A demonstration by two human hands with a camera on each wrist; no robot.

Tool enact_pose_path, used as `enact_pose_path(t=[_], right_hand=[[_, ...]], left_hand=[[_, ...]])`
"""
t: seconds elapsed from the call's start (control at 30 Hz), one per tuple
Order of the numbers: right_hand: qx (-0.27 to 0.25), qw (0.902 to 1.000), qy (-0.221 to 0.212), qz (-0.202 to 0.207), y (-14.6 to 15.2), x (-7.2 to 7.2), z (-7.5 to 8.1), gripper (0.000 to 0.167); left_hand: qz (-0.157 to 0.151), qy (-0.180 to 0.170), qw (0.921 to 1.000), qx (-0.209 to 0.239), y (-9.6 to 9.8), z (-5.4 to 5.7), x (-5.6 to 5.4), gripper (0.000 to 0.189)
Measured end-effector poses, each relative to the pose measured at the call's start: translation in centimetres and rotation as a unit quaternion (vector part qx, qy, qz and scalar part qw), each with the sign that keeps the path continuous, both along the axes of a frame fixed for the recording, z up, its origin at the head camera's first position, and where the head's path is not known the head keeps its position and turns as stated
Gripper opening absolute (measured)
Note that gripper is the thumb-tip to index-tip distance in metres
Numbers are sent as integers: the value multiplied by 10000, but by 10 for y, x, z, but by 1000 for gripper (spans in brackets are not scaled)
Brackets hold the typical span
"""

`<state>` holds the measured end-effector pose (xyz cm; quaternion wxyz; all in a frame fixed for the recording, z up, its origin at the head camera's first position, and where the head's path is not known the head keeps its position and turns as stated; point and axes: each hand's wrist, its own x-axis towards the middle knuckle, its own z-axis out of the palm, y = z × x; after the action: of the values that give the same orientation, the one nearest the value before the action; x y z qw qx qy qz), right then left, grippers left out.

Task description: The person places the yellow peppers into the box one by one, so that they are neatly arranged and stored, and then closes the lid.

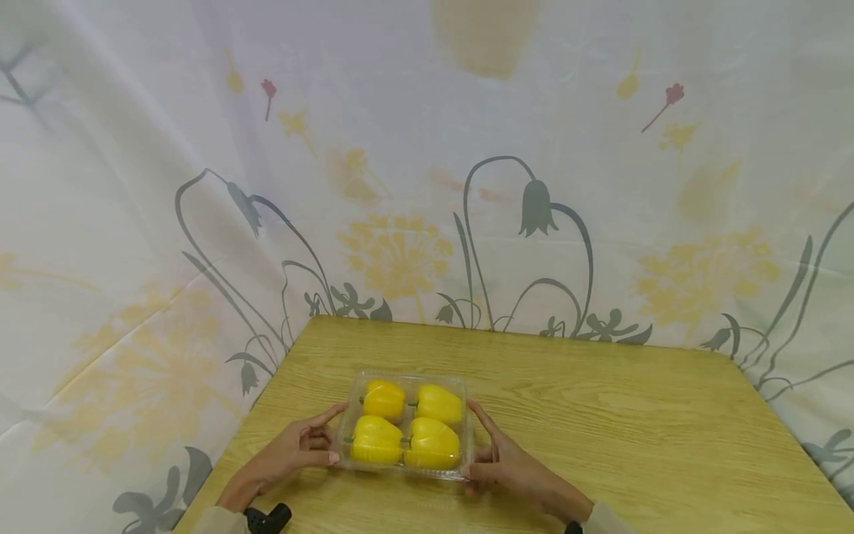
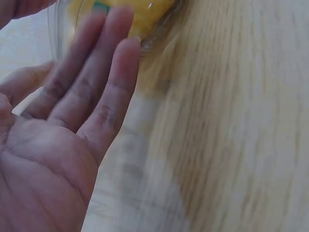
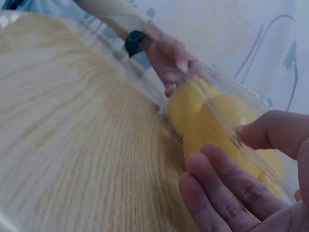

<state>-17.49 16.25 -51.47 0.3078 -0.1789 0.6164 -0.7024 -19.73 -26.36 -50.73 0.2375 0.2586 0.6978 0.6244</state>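
Observation:
A clear plastic clamshell box (image 1: 411, 376), its lid down, holds several yellow bell peppers (image 1: 435, 443) with green stems. My left hand (image 1: 292, 451) grips the box's left side, thumb near the front corner and index finger farther back. On the opposite side my right hand (image 1: 508, 466) holds the box in the same way. The right wrist view shows the thumb (image 3: 263, 133) on the lid edge and the other fingers (image 3: 219, 188) low along the side. Blurred fingers of the left hand (image 2: 53, 140) reach to the box in the left wrist view.
A wood-grain table (image 1: 600, 415) spreads under and around the box, its far edge against a pale curtain (image 1: 414, 148) printed with flowers. The curtain also hangs along the left side. A dark band with a small black device (image 1: 268, 517) sits on the left wrist.

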Motion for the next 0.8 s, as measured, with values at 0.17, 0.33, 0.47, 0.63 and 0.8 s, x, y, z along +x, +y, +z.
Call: enact_pose_path(t=[0.17, 0.33, 0.47, 0.63, 0.8], right_hand=[[35, 9999, 102, 41, 2, -2, 3, 110], [16, 9998, 169, 82, 5, -4, 6, 110], [117, 9992, 360, 84, 10, -9, 7, 109], [202, 9984, 527, 27, 18, -19, 7, 109], [238, 9972, 706, 51, 26, -28, 6, 107]], left_hand=[[83, 99, 9999, -14, 1, 4, -2, 80], [118, 123, 9998, -70, 4, 7, -3, 79], [152, 123, 9996, -184, 8, 8, -8, 80], [200, 240, 9993, -219, 15, 12, -21, 82], [168, 311, 9993, -156, 23, 14, -34, 83]])
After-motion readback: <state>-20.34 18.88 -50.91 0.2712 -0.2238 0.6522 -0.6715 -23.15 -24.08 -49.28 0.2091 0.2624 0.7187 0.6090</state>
